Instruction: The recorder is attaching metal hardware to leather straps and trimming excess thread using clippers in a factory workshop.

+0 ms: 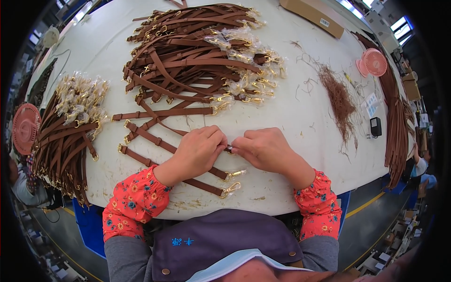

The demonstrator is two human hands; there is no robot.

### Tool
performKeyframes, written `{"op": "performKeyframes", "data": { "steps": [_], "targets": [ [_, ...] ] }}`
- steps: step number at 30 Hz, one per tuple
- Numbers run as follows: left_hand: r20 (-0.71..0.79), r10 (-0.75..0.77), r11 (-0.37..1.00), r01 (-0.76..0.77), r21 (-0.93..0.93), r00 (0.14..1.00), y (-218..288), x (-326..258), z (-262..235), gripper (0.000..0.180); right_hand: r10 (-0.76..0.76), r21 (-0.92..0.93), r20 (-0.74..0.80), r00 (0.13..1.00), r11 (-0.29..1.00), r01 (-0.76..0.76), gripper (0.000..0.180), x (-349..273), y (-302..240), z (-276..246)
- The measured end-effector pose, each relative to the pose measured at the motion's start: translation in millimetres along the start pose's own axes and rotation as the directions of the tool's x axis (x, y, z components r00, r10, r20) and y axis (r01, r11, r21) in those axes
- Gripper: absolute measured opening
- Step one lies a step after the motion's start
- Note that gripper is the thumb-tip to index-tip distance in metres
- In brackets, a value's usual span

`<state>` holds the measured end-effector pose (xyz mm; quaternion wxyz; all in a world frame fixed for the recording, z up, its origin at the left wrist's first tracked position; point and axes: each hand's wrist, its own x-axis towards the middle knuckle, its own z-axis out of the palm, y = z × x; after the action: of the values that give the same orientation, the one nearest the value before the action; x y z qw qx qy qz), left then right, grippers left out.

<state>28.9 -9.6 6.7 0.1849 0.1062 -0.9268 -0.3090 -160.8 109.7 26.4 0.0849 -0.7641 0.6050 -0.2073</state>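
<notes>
Both hands (199, 152) (265, 150) pinch clasp (229, 149) | near table edge (263, 207)

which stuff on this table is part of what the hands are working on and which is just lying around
In hand:
left hand and right hand, pinching a small dark piece
brown leather straps with gold clasps
big heap of brown straps

Lying about:
pink round fan
tuft of brown thread scraps
small black device
cardboard box

Small dark item (229, 149): pinched between both hands' fingertips, mostly hidden, kind indeterminable. Cardboard box (312, 16): cut off by top edge.
</notes>
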Motion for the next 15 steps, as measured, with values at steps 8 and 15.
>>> {"op": "performKeyframes", "data": {
  "steps": [8, 15],
  "targets": [
    [-0.02, 0.013, 1.0, -0.013, 0.009, 1.0, -0.7, -0.5, 1.5, 0.012, 0.007, 0.05, 0.015, 1.0, 0.999, -0.008, 0.017, 1.9, -0.4, 0.6],
    [-0.017, 0.001, 1.0, 0.0, 0.009, 1.0, -0.3, -0.9, 1.5, 0.012, 0.028, -0.024, 0.05, 0.998, 0.999, -0.027, 0.017, 0.9, -4.6, -1.4]
  ]
}}
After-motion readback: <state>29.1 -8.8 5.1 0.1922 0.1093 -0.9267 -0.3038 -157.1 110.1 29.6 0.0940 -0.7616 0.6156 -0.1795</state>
